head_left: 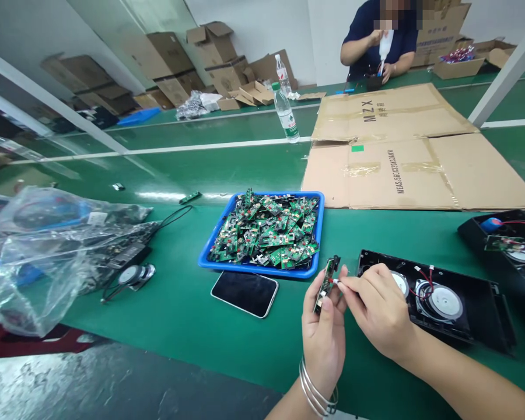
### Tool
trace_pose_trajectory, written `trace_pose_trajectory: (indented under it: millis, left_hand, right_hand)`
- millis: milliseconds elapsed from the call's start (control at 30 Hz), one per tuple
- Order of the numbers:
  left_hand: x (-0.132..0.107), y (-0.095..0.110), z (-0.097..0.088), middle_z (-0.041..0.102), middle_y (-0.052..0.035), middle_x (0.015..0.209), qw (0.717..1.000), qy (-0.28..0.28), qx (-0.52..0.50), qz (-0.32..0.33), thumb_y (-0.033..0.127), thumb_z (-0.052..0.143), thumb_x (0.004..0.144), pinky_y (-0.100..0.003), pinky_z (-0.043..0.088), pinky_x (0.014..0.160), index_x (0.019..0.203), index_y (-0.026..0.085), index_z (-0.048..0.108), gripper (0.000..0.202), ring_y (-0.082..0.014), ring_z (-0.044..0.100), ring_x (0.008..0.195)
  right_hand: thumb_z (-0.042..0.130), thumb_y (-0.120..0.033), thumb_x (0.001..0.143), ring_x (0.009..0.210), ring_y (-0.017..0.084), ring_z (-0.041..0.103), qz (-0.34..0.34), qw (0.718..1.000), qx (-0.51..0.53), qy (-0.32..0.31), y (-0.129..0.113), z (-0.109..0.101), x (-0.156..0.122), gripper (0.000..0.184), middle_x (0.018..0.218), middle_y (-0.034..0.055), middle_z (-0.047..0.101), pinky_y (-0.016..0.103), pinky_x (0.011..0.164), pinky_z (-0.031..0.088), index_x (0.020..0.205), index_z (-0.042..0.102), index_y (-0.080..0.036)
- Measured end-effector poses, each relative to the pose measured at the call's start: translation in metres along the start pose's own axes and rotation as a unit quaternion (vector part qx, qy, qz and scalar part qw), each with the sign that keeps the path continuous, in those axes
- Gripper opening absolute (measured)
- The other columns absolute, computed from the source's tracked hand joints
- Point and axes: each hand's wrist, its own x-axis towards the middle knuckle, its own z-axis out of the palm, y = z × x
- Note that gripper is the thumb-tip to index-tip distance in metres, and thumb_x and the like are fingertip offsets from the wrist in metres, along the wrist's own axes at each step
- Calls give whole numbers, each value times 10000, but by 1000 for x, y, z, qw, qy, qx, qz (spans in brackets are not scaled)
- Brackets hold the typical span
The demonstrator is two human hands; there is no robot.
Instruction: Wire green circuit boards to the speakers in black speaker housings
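Note:
A small green circuit board (326, 286) stands tilted between the thumb and fingers of my left hand (324, 341), which wears several silver bangles. My right hand (380, 309) is closed in a pinch on a small white connector (336, 281) at the board's right side. Whether the connector is seated in the board I cannot tell. Partly behind my right hand lies a black speaker housing (481, 297) with two round speakers (446, 302) and red and black wires. A blue tray (262, 271) heaped with similar circuit boards (271, 233) is just beyond my left hand.
A phone (245, 294) lies before the tray. Flattened cardboard (420, 169) and a water bottle (285, 114) are beyond. Plastic bags (48, 268) and a loose speaker (133, 275) lie left, another black housing (476, 230) right. A person (378, 46) across holds a white bottle.

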Motion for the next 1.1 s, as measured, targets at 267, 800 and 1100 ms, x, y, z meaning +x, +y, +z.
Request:
trace_pose_trajectory:
  millis: [267, 800, 1100]
  left_hand:
    - [0, 0, 0, 707, -59, 1091, 1000, -23, -8, -1, 348, 625, 838, -449, 410, 1022, 1096, 348, 636, 258, -226, 568, 1166]
    - [0, 1, 5, 724, -31, 1043, 997, -36, -53, -34, 376, 622, 836, -394, 427, 1012, 1071, 341, 655, 240, -211, 596, 1128]
    - [-2, 0, 3, 733, -39, 1021, 992, -47, -105, -50, 326, 657, 812, -292, 501, 915, 1029, 344, 684, 220, -166, 650, 1032]
  right_hand:
    - [544, -60, 861, 583, 132, 412, 19, 1000, 23, 4, 0, 1, -3, 93, 648, 30, 546, 293, 560, 378, 801, 562, -129]
    - [571, -30, 836, 582, 123, 395, 19, 998, 50, 28, -2, 4, -9, 84, 638, 23, 521, 289, 551, 373, 838, 566, -114]
    - [581, -26, 826, 588, 122, 380, 27, 997, 68, 35, 0, 6, -12, 113, 628, 20, 507, 301, 562, 370, 799, 543, -128]
